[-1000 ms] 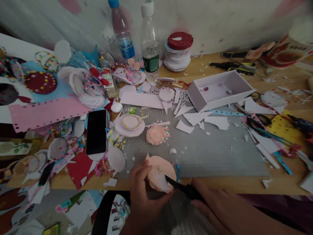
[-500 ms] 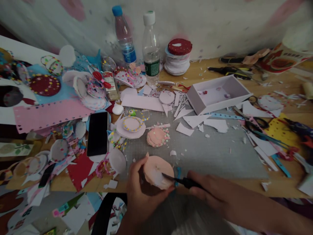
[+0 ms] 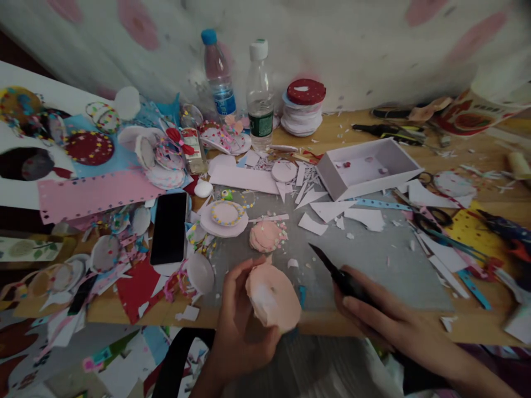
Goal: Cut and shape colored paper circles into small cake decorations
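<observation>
My left hand (image 3: 244, 315) is closed around the side of a round peach-coloured piece (image 3: 277, 296), tilted above the table's front edge. A whitish smear marks the left part of its face. To the right, apart from it, my right hand (image 3: 373, 309) grips the black handle of a small knife (image 3: 326, 260). The dark pointed blade aims up and to the left over the grey cutting mat (image 3: 352, 243). Just beyond my left hand, a smaller peach-coloured ornament (image 3: 267, 236) with tiny beads on its edge lies on the mat.
A white open box (image 3: 369, 168) stands behind the mat, with paper scraps (image 3: 332, 210) before it. Two plastic bottles (image 3: 260, 105) are at the back. A phone (image 3: 168, 228) and beaded discs crowd the left. Scissors (image 3: 435, 218) lie right, near a paper cup (image 3: 473, 110).
The knife has come off the peach-coloured piece and moved right and up with my right hand. My left hand has turned the piece slightly. The camera view has shifted a little.
</observation>
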Action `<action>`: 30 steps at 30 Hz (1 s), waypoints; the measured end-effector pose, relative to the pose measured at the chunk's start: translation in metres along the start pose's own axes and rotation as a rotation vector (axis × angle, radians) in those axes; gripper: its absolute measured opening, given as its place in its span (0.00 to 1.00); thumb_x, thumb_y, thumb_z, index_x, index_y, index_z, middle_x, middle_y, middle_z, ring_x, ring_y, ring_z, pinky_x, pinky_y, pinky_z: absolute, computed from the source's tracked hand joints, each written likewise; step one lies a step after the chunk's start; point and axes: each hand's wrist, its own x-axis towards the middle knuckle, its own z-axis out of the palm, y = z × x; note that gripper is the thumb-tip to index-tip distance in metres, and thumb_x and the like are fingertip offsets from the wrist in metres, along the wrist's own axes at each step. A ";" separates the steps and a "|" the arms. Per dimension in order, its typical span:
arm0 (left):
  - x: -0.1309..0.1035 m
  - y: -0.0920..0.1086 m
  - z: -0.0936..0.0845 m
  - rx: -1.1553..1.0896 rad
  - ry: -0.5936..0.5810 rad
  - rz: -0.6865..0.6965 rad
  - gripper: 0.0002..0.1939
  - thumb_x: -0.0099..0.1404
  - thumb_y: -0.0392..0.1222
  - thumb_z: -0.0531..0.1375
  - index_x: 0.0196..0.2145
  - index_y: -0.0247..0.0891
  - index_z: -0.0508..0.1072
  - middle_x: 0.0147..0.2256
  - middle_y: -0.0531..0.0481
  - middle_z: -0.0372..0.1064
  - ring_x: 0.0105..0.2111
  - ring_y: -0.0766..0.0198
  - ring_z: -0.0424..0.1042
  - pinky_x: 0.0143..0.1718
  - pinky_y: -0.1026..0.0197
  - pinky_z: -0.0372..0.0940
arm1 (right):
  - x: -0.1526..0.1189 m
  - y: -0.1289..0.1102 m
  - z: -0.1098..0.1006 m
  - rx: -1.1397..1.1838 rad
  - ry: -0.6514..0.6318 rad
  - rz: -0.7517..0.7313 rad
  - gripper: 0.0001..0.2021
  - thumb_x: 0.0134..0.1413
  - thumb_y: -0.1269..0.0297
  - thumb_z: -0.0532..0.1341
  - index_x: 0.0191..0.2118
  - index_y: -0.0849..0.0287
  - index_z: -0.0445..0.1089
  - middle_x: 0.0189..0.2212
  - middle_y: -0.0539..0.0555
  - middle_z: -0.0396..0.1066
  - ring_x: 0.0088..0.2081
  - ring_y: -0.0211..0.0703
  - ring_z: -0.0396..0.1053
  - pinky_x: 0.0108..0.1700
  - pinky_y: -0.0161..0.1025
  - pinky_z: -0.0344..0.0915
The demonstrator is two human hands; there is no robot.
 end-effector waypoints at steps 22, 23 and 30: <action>0.002 -0.009 0.006 0.531 -0.222 0.388 0.36 0.58 0.30 0.63 0.61 0.41 0.54 0.63 0.34 0.55 0.65 0.47 0.53 0.59 0.41 0.61 | 0.008 -0.043 0.040 -0.323 -0.052 -0.144 0.16 0.70 0.53 0.41 0.39 0.56 0.60 0.25 0.54 0.76 0.23 0.54 0.76 0.19 0.38 0.51; 0.000 -0.010 0.009 0.553 -0.261 0.439 0.35 0.59 0.27 0.62 0.61 0.40 0.55 0.62 0.34 0.57 0.65 0.47 0.52 0.59 0.41 0.61 | 0.010 -0.043 0.041 -0.345 -0.026 -0.126 0.16 0.70 0.54 0.41 0.39 0.57 0.59 0.24 0.54 0.76 0.23 0.54 0.76 0.19 0.38 0.49; -0.009 -0.020 0.009 0.322 0.091 0.244 0.35 0.54 0.34 0.69 0.56 0.42 0.60 0.65 0.32 0.50 0.64 0.40 0.54 0.56 0.37 0.63 | 0.025 -0.017 0.027 -0.399 0.162 -0.039 0.17 0.68 0.51 0.44 0.38 0.56 0.60 0.27 0.54 0.74 0.26 0.51 0.75 0.24 0.39 0.59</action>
